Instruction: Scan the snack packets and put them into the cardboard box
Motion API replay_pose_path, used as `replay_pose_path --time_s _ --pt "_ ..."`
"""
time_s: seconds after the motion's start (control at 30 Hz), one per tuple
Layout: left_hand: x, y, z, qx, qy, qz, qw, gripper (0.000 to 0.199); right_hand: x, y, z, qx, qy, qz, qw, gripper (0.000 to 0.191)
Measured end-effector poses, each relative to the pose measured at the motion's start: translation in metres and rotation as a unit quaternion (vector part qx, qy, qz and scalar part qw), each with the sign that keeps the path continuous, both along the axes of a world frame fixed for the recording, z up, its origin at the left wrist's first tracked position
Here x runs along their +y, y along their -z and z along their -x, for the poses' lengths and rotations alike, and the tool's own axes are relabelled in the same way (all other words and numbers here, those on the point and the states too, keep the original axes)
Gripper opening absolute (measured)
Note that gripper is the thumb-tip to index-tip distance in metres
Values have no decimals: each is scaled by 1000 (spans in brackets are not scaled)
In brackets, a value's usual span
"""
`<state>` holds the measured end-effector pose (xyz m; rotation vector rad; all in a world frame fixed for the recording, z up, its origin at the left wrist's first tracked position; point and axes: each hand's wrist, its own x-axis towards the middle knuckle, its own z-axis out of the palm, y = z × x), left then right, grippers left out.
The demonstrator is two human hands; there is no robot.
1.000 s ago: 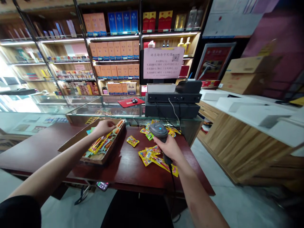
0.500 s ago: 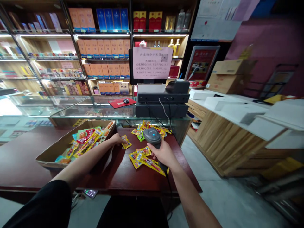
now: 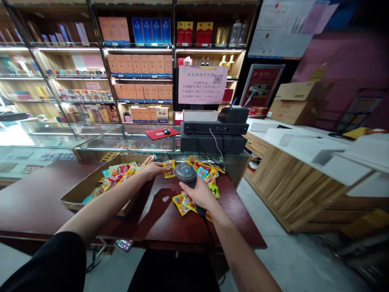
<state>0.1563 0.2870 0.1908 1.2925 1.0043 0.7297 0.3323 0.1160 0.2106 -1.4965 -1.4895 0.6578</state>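
Between the fingers of my left hand (image 3: 155,169) is a small yellow snack packet (image 3: 169,168), raised above the dark red table. My right hand (image 3: 199,192) is wrapped round the handle of a grey barcode scanner (image 3: 185,172); its head points away from me, close to the packet. Beneath my right hand lie yellow snack packets (image 3: 181,203), partly covered by it. Behind the scanner is another pile of colourful packets (image 3: 209,172). A cardboard box (image 3: 73,198) of mixed snacks stands left of my left hand, partly hidden by my forearm.
A glass counter (image 3: 127,140) borders the table's far side, bearing a black cash register (image 3: 212,142) and a mouse on a red mat (image 3: 158,134). A scanner cable hangs over the table's front edge. A phone (image 3: 124,244) lies below that edge.
My left hand has lifted the yellow packet up from the table toward the scanner. The scanner has swung slightly left, nearer the packet. The whole view has shifted a little.
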Motion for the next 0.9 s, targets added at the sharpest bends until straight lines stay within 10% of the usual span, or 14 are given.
replay_pose_path --time_s 0.9 --pt "-14 -19 -26 -20 107 -22 994 41 7 1 6 15 12 3 1000 29"
